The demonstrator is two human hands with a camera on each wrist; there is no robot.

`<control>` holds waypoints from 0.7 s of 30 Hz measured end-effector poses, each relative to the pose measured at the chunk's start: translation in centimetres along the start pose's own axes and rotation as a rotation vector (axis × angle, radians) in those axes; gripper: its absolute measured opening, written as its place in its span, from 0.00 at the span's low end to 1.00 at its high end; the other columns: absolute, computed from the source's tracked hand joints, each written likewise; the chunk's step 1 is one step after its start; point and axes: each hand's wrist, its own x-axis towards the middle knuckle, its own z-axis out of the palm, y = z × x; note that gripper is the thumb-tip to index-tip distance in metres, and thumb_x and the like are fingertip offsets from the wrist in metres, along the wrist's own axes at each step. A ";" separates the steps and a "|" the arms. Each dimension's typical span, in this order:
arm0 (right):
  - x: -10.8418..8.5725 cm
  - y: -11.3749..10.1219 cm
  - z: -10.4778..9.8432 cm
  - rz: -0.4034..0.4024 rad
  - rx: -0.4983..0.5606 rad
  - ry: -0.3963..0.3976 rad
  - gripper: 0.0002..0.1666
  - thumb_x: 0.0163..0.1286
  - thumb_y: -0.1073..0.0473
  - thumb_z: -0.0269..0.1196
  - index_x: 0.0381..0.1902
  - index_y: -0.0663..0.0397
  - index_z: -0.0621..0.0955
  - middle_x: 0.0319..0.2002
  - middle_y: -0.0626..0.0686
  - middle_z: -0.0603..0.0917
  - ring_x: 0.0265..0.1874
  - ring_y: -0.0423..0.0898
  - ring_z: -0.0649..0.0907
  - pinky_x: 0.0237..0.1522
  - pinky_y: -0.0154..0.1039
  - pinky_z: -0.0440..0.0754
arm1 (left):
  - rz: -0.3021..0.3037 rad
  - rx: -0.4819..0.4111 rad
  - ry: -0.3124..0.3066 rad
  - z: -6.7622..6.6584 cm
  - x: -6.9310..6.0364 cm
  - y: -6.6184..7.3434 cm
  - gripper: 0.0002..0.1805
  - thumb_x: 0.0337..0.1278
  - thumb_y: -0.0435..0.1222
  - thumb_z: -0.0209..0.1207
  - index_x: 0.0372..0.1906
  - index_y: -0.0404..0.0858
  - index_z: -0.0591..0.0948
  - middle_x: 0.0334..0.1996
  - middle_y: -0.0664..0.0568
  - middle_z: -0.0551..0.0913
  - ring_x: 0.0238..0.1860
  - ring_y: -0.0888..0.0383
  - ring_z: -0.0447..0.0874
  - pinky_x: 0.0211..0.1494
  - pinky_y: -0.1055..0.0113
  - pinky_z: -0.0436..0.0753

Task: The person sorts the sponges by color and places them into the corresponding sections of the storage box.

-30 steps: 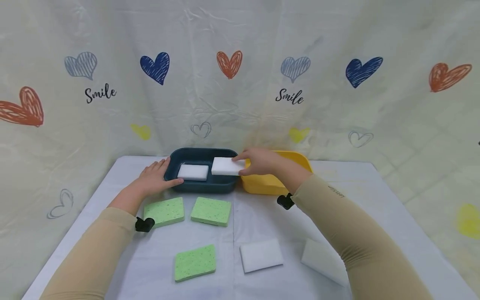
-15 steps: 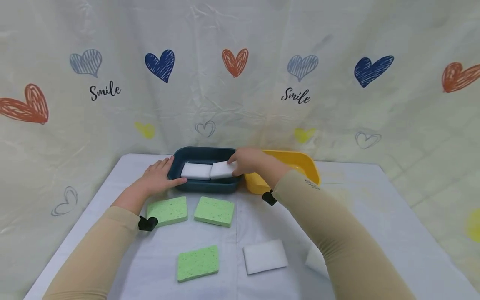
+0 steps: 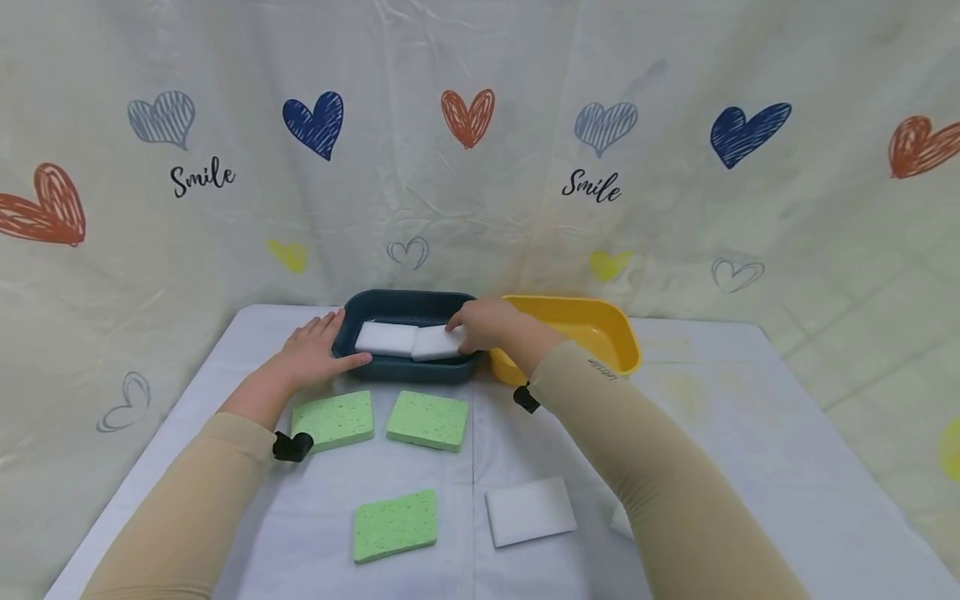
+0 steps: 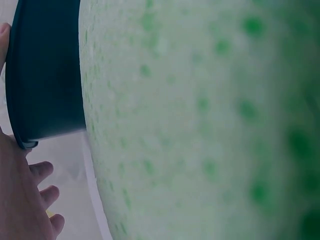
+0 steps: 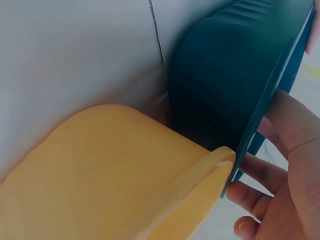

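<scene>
A dark teal basin (image 3: pixel 408 372) stands at the back of the table with two white sponge blocks lying side by side inside: a left sponge (image 3: pixel 386 338) and a right sponge (image 3: pixel 435 343). My right hand (image 3: pixel 489 323) reaches over the basin's right end and holds the right sponge by its outer end; in the right wrist view the thumb passes over the rim and the grip itself is hidden. Against the basin's left end rests my left hand (image 3: pixel 311 357), fingers spread and straight, thumb along the front rim.
A yellow basin (image 3: pixel 607 333) touches the teal one's right side, partly behind my right arm. Green sponges lie in front: a left one (image 3: pixel 333 419), a middle one (image 3: pixel 427 420), a nearer one (image 3: pixel 395 526). A white sponge (image 3: pixel 529 512) lies nearby; another (image 3: pixel 621 522) is mostly hidden by my sleeve.
My right hand has moved left and down, bringing the white sponge from above the basin's right side to lie flat inside, beside the other. My left hand has stayed at the rim.
</scene>
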 end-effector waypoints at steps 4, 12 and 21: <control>0.4 0.1 0.2 -0.001 -0.014 0.016 0.27 0.67 0.47 0.68 0.63 0.33 0.80 0.60 0.49 0.78 0.54 0.51 0.74 0.65 0.48 0.71 | 0.003 -0.009 0.001 -0.1 0.0 0.0 0.64 0.56 0.75 0.46 0.79 0.32 0.38 0.78 0.33 0.42 0.76 0.32 0.37 0.74 0.36 0.40; 1.3 0.2 0.3 0.031 -0.063 0.022 0.30 0.65 0.44 0.69 0.65 0.31 0.78 0.62 0.47 0.79 0.55 0.51 0.73 0.66 0.51 0.67 | -0.004 -0.006 0.003 0.0 0.1 0.0 0.65 0.55 0.75 0.45 0.79 0.32 0.39 0.78 0.34 0.42 0.76 0.32 0.37 0.74 0.36 0.39; 1.5 -0.1 0.2 -0.013 -0.179 0.062 0.35 0.62 0.38 0.69 0.67 0.31 0.76 0.58 0.47 0.80 0.53 0.49 0.75 0.63 0.50 0.67 | -0.018 -0.008 -0.002 0.1 0.1 0.0 0.66 0.53 0.77 0.45 0.79 0.32 0.39 0.78 0.33 0.42 0.76 0.32 0.37 0.74 0.36 0.39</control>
